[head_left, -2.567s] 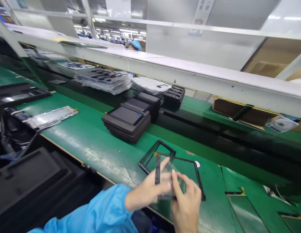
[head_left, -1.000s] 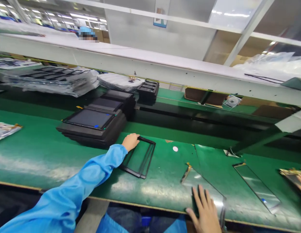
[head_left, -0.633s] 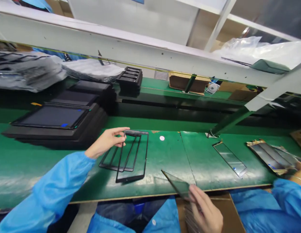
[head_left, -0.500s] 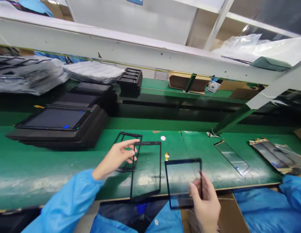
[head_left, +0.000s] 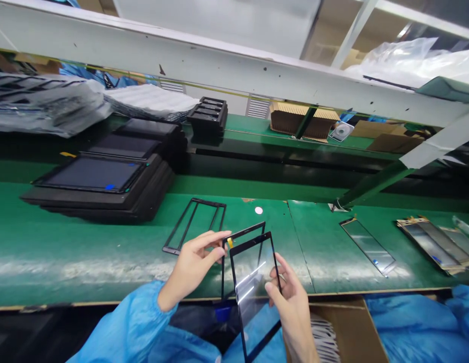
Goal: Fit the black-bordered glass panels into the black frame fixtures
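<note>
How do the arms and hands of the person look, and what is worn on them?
Both hands are bare: no gloves, rings or watch show on the left hand or the right hand. The left arm wears a long, loose, bright blue smooth fabric sleeve that ends at the wrist with a gathered cuff. The right wrist leaves the picture at the bottom edge, so its sleeve cannot be seen.

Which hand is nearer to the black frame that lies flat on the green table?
Left. The left hand is just below the black frame on the green table, beside its near corner. The right hand is farther right, holding the glass panel.
</note>
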Tool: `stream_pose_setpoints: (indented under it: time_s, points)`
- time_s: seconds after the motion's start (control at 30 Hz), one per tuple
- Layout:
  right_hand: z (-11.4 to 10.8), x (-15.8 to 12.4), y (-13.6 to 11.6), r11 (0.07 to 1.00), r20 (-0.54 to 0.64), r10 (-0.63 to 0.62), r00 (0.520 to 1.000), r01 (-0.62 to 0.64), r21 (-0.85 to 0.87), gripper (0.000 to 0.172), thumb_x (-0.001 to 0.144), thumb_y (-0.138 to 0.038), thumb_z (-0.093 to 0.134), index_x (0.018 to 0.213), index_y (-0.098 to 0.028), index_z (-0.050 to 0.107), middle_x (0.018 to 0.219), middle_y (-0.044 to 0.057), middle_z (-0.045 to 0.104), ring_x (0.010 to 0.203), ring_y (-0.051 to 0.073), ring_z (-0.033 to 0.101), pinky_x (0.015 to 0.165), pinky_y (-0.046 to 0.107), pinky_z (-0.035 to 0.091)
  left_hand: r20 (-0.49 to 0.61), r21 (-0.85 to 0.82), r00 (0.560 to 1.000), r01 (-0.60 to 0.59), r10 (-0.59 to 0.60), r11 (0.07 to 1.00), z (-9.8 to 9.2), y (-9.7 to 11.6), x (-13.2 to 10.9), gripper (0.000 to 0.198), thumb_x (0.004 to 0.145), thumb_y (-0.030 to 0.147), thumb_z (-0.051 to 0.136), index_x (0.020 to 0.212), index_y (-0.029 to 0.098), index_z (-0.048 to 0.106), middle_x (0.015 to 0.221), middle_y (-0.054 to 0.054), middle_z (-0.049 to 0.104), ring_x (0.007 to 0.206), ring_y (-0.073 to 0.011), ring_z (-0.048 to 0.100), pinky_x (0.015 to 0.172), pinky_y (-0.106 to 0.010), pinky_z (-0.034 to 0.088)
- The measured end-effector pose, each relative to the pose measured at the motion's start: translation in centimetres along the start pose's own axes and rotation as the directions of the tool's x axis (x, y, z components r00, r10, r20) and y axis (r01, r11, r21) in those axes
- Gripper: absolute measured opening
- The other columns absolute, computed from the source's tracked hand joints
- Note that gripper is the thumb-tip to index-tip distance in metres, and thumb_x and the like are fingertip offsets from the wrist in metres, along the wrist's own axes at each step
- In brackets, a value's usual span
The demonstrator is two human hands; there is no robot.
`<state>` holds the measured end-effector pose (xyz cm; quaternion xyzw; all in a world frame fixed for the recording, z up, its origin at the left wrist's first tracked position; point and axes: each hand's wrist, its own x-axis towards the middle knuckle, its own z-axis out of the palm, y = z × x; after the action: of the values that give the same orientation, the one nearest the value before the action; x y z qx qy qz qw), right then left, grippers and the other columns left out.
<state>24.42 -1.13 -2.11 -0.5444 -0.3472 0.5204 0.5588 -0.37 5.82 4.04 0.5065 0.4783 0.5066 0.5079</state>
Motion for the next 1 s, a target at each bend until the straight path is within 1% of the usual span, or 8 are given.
stream_pose_setpoints:
  time_s: [0.13,0.2,0.3,0.37,0.47,0.6,0.8,1.0]
  points:
    - [0.5,-0.2,-0.4,1.000,-0.016,-0.010,1.000,0.009,-0.026,0.068,0.080,-0.039,0.089,0.144,-0.028,0.066,0.096,0.001,0.067,0.070,0.016,0.061,0.049,0.024,0.051,0.007,-0.022,1.000,-0.008,0.008,1.000,0.0,0.3,-0.3,0.028,0.086,0.029,0.080,0.112,0.032,0.087,0.088,-0.005,0.072,0.074,-0.0195,0.069,0.060,-0.027,0.060]
    - [0.9,-0.4,-0.6,0.999,-0.053,-0.034,0.998,0.031,-0.040,0.069,0.080,-0.039,0.088,0.144,-0.027,0.065,0.096,0.002,0.068,0.072,0.016,0.062,0.053,0.025,0.053,0.015,-0.038,1.000,0.010,-0.010,0.999,0.1,0.4,-0.4,0.030,0.085,0.030,0.082,0.114,0.031,0.087,0.087,-0.005,0.074,0.073,-0.0203,0.070,0.061,-0.028,0.060]
    - [1.4,-0.6,-0.6,0.997,-0.107,-0.062,0.992,0.055,-0.062,0.071,0.081,-0.038,0.087,0.147,-0.026,0.062,0.096,0.002,0.068,0.075,0.017,0.062,0.058,0.026,0.055,0.031,-0.069,0.999,0.044,-0.042,0.997,0.2,0.5,-0.5,0.033,0.081,0.032,0.085,0.114,0.029,0.087,0.081,-0.005,0.074,0.068,-0.0196,0.069,0.061,-0.029,0.061]
    - [1.7,-0.8,-0.5,0.995,-0.115,-0.061,0.991,0.051,-0.086,0.071,0.082,-0.038,0.086,0.148,-0.027,0.061,0.097,0.003,0.068,0.078,0.018,0.063,0.062,0.028,0.057,0.042,-0.102,0.997,0.073,-0.069,0.992,0.3,0.5,-0.5,0.033,0.080,0.035,0.087,0.112,0.028,0.088,0.077,-0.004,0.072,0.064,-0.0184,0.067,0.059,-0.028,0.061]
    - [2.0,-1.0,-0.2,0.992,-0.113,-0.061,0.992,0.048,-0.114,0.073,0.083,-0.039,0.086,0.149,-0.027,0.059,0.100,0.003,0.069,0.080,0.019,0.064,0.067,0.030,0.059,0.059,-0.157,0.989,0.140,-0.132,0.978,0.3,0.4,-0.4,0.039,0.077,0.038,0.089,0.114,0.027,0.087,0.077,-0.004,0.072,0.066,-0.0181,0.066,0.057,-0.027,0.061]
    - [2.6,-1.3,-0.2,0.993,-0.116,-0.068,0.991,0.056,-0.108,0.072,0.086,-0.039,0.083,0.152,-0.028,0.056,0.101,0.002,0.069,0.081,0.018,0.064,0.065,0.027,0.057,0.076,-0.214,0.979,0.203,-0.191,0.956,0.2,0.2,-0.6,0.045,0.076,0.041,0.091,0.118,0.025,0.086,0.080,-0.004,0.074,0.070,-0.0177,0.067,0.057,-0.025,0.061]
    - [3.3,-1.6,-0.6,0.992,-0.123,-0.034,0.992,0.019,-0.122,0.070,0.087,-0.039,0.082,0.151,-0.030,0.057,0.101,0.001,0.068,0.084,0.017,0.065,0.063,0.024,0.054,0.083,-0.270,0.974,0.227,-0.213,0.936,0.1,-0.3,-0.9,0.047,0.077,0.041,0.093,0.120,0.025,0.085,0.081,-0.004,0.074,0.070,-0.0164,0.070,0.059,-0.023,0.061]
    - [3.4,-1.8,-1.0,0.991,-0.119,0.008,0.993,-0.024,-0.131,0.073,0.087,-0.042,0.082,0.154,-0.028,0.055,0.100,0.001,0.067,0.080,0.016,0.063,0.061,0.024,0.054,0.078,-0.312,0.965,0.264,-0.252,0.913,0.2,-0.5,-0.9,0.051,0.074,0.040,0.095,0.121,0.024,0.084,0.087,-0.005,0.074,0.073,-0.0177,0.073,0.058,-0.022,0.063]
